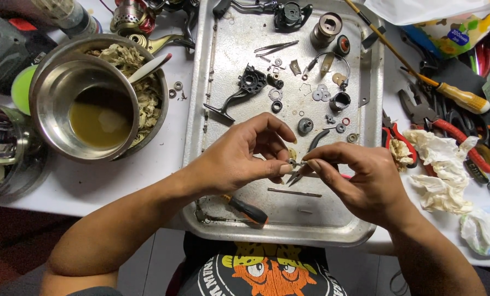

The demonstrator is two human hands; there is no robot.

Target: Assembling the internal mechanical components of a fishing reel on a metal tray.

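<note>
Left hand [239,159] pinches tiny metal part [292,163] over tray [201,109], held steady. Right hand [360,175] pinches thin pin [304,162], tip at part. Both low over tray so drops land inside. Gear [305,126], screwdriver [247,209] near. Bowl [86,104] left.

Both hands — left [239,159], right [360,178] — pinch a small metal part [295,163] over the tray [201,126].

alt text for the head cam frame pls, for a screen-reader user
Over a metal tray strewn with small dismantled machine parts, the left hand and right hand pinch a tiny metal part between their fingertips. A steel bowl of brownish liquid sits left of the tray; pliers, a screwdriver and crumpled tissue lie right.
</note>
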